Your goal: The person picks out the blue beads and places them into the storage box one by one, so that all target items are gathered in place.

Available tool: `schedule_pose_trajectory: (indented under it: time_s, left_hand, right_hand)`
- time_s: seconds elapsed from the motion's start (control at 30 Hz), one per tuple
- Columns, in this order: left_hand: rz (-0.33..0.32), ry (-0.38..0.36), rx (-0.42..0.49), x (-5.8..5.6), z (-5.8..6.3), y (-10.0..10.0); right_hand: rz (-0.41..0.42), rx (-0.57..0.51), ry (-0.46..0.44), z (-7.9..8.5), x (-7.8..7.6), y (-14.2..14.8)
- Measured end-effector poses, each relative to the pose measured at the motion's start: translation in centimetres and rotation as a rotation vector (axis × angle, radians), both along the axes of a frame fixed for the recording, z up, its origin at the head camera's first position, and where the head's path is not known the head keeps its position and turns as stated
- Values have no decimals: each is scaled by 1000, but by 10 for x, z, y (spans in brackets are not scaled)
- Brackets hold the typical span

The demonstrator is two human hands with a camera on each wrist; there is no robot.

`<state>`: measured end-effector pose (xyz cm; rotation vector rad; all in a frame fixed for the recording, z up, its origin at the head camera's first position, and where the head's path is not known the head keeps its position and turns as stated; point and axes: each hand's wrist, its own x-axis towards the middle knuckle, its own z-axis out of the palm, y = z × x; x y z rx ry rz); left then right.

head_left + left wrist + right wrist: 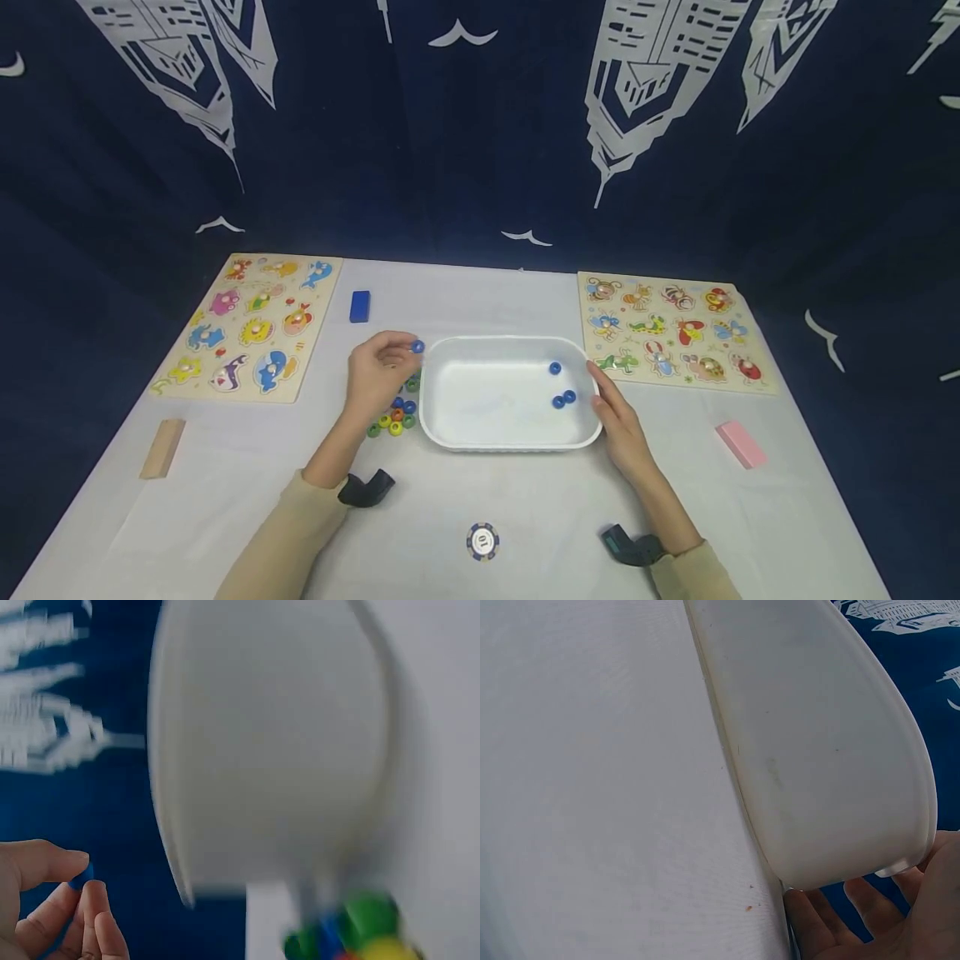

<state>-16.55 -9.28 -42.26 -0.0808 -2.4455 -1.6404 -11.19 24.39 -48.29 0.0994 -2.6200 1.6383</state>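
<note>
My left hand (381,372) pinches a blue bead (417,347) between thumb and fingertips, raised at the left end of a white tray (480,396). In the left wrist view the bead (80,878) shows small between the thumb and fingers. Three blue beads (555,367) lie in the right part of the tray. My right hand (618,423) holds the tray's right end, with the thumb at the rim and the fingers low against the outer wall (840,772) in the right wrist view. Loose beads (397,414) in several colours lie below my left hand, partly hidden by it.
Puzzle boards with animal pieces lie at the back left (255,333) and back right (675,333). A blue block (360,307), a wooden block (162,448) and a pink block (741,444) are spread around. A poker chip (482,542) lies in front of the tray.
</note>
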Motion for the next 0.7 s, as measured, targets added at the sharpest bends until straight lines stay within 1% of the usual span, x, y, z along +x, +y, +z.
schedule_pose_trajectory:
  time_s: [0.07,0.1,0.13,0.2,0.3,0.43,0.57,0.63,0.7]
  left_hand:
    - [-95,-20,-3,-1,12,23]
    - [-139,-29,-4,-2,16,36]
    - [-182,-44,-5,-4,18,49]
    - [-256,-73,-10,-8,17,73]
    - [-331,-89,-37,-16,6,103]
    - [-397,-77,-113,-21,-15,129]
    - [-433,-120,-174,-22,-32,143]
    - [-443,-140,-201,-21,-38,147]
    - [-454,-148,-232,-20,-42,149]
  right_hand:
    - [-4,-1,-7,0,0,0]
    - [-3,0,-7,0,-1,0]
    - [-3,1,-5,0,-1,0]
    - [0,-11,-8,0,-1,-1]
    - [1,-16,-5,-1,-1,-1]
    - [3,-16,-15,3,1,-4]
    - [9,-28,-28,9,1,-5]
    - [7,-36,-28,9,1,-3]
    - [5,-34,-27,8,0,-1]
